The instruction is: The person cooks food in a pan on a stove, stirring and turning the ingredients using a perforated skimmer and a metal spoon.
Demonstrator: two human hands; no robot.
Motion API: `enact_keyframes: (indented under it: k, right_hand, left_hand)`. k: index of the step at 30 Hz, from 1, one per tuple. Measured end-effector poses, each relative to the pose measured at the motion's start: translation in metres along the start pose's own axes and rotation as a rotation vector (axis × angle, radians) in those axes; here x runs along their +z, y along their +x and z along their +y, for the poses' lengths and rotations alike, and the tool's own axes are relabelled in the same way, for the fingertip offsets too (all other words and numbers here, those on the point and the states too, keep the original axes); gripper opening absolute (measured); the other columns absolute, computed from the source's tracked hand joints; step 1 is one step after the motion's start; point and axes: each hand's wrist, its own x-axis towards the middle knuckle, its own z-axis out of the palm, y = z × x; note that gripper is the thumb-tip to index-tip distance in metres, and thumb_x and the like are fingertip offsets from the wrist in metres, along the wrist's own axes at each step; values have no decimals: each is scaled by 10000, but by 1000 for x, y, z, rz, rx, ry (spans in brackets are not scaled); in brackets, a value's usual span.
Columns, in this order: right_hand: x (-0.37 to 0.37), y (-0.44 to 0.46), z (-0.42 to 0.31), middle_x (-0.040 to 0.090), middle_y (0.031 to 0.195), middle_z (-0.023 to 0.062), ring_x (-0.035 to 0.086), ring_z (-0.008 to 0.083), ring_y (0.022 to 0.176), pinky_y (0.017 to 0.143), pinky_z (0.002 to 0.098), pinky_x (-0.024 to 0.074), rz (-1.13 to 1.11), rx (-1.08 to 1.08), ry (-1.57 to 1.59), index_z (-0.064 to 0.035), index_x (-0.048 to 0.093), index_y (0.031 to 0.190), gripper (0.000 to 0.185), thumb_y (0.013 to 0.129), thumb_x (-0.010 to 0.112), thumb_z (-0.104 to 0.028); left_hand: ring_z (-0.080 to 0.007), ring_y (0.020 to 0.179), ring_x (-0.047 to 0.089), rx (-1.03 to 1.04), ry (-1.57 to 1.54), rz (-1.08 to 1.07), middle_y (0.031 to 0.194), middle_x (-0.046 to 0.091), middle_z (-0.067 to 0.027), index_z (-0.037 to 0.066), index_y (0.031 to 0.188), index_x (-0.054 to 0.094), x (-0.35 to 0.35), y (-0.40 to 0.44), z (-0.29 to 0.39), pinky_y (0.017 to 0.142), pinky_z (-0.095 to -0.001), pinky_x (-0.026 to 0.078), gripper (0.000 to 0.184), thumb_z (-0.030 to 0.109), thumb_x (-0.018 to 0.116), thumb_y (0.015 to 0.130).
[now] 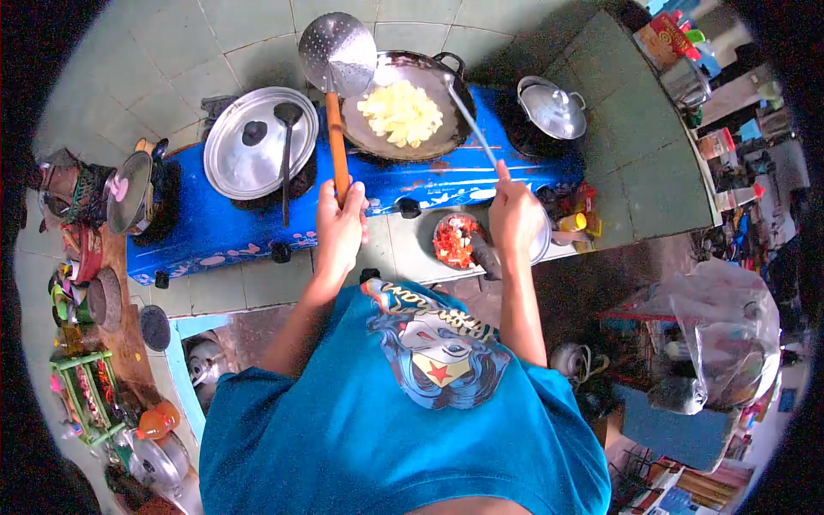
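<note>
My left hand (342,225) is closed round the wooden handle of a perforated metal skimmer (337,53), raised with its round head over the left rim of a wok (369,137). Pale yellow chopped pieces (401,113) lie in the wok, which sits on a blue stove (343,184). In my right hand (515,210) is a thin metal spatula (470,116); its tip is over the wok's right side, to the right of the pieces. The skimmer's head does not touch the food.
A large lid (232,163) with a dark ladle (287,163) lies on the stove's left. A lidded pot (551,107) stands at the right. A bowl of chopped red pieces (455,243) is at the counter's front edge, near a yellow-capped container (572,223).
</note>
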Motion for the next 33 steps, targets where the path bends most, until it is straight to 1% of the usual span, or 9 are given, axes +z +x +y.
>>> enact_keyframes:
  k: [3,6,10,13,16,20,23,25,33]
  right_hand:
    - [-21,15,-14,601,709,152,600,303,601,559,402,476,47,74,108,-170,683,987,220,810,560,-123]
    - [17,8,-7,576,672,158,586,308,577,547,403,465,34,-22,-43,-180,675,1013,232,830,539,-138]
    - [24,0,-1,620,690,161,621,314,635,547,417,479,-233,99,40,-166,621,1118,312,829,520,-112]
    - [27,2,1,646,722,153,637,269,639,568,380,475,-332,290,335,-144,609,1143,314,835,550,-139]
    - [29,5,2,582,625,20,474,69,509,476,263,395,-430,498,817,-34,591,1146,309,854,569,-135]
    - [16,5,-8,496,577,-19,384,34,455,397,205,301,-468,585,967,-4,577,1154,305,871,552,-115]
    - [18,3,-5,482,567,-19,374,33,427,370,200,290,-489,596,1010,-10,569,1167,311,877,548,-120]
    - [12,3,-9,481,567,-17,373,35,411,356,199,285,-503,626,1021,-9,563,1173,314,880,545,-122]
    - [12,-3,-8,489,593,-31,375,37,400,332,191,273,-568,666,1089,-32,547,1198,330,892,536,-157]
  left_hand:
    - [-40,389,383,16,-7,-15,678,477,8,73,969,463,-1,3,6,301,-196,293,157,194,536,902]
    - [-38,390,385,39,-10,-49,680,475,7,70,980,460,-5,7,10,297,-201,291,160,191,532,904]
    - [-38,372,376,53,19,-91,685,477,-7,56,1021,432,-13,8,12,286,-205,289,195,184,524,908]
    - [-38,358,368,72,63,-120,668,474,-8,53,1047,416,-21,11,7,281,-208,290,217,182,522,909]
    - [-35,371,378,74,223,-156,612,460,14,76,1031,440,-26,10,3,291,-209,283,187,182,528,904]
    - [-58,414,436,38,316,-220,624,493,3,67,1047,456,-34,12,-7,346,-236,339,202,171,540,896]
    - [-111,489,507,229,464,-196,632,523,-53,50,1066,466,-35,16,-27,431,-285,395,238,163,563,880]
    - [-55,469,425,336,603,-163,646,491,-1,66,1072,469,-34,18,-34,407,-226,349,214,135,551,887]
    - [-90,578,500,348,689,-142,661,521,-23,39,1100,465,-36,19,-39,521,-256,416,265,131,570,875]
